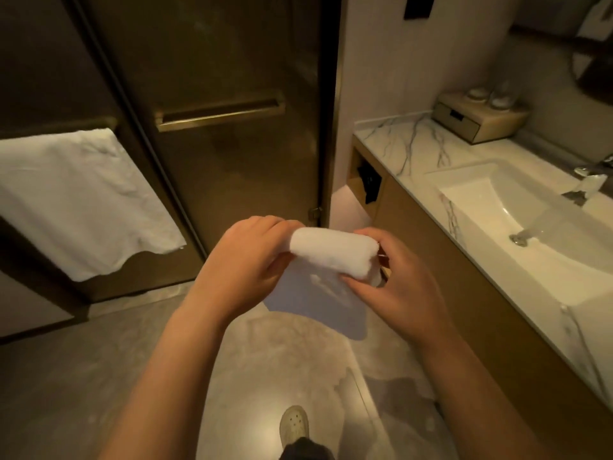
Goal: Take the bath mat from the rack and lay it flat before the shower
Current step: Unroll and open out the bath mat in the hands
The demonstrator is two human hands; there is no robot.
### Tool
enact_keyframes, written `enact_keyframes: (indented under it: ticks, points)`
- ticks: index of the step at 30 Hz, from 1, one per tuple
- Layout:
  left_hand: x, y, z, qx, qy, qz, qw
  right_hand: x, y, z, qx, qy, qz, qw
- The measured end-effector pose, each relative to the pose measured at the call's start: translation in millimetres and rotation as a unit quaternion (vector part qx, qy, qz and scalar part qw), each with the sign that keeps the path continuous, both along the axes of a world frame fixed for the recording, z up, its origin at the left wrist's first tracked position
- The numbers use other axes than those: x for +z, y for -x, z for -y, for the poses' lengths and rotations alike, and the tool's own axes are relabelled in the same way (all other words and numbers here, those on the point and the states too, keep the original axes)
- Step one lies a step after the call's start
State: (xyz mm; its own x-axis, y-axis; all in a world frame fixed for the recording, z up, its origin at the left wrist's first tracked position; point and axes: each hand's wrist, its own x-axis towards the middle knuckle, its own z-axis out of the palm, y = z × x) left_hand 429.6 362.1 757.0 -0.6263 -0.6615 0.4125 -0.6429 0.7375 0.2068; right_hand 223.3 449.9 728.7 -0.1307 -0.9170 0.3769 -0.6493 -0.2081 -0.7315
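While the person stands facing the glass shower door [232,167], both hands hold a white bath mat [331,252] in the air above the floor [99,376], just in front of the door's lower corner. The mat is still mostly rolled or folded into a thick bundle, with one thinner flap hanging down from it between the wrists. The left hand [245,260] grips the bundle's left end, its fingers [275,225] curled over the top. The right hand [394,287] pinches the right end, its fingers [360,283] bent against the lower edge. A brass handle bar [219,112] crosses the door. To the left, a white towel [76,200] hangs from a rail on another dark panel. On the right, a marble worktop [414,141] carries a sink [491,207], a tap [593,174] and a small drawer box [477,122]. One light shoe [294,423] shows on the floor below.
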Motion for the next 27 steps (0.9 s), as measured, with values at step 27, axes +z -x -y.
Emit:
enact_keyframes:
  ticks: [27]
  points:
    - [-8, -172, -300, 0.244, 0.021, -0.2, 0.949, 36, -213, -237, 0.023, 0.073, -0.002, 0.997]
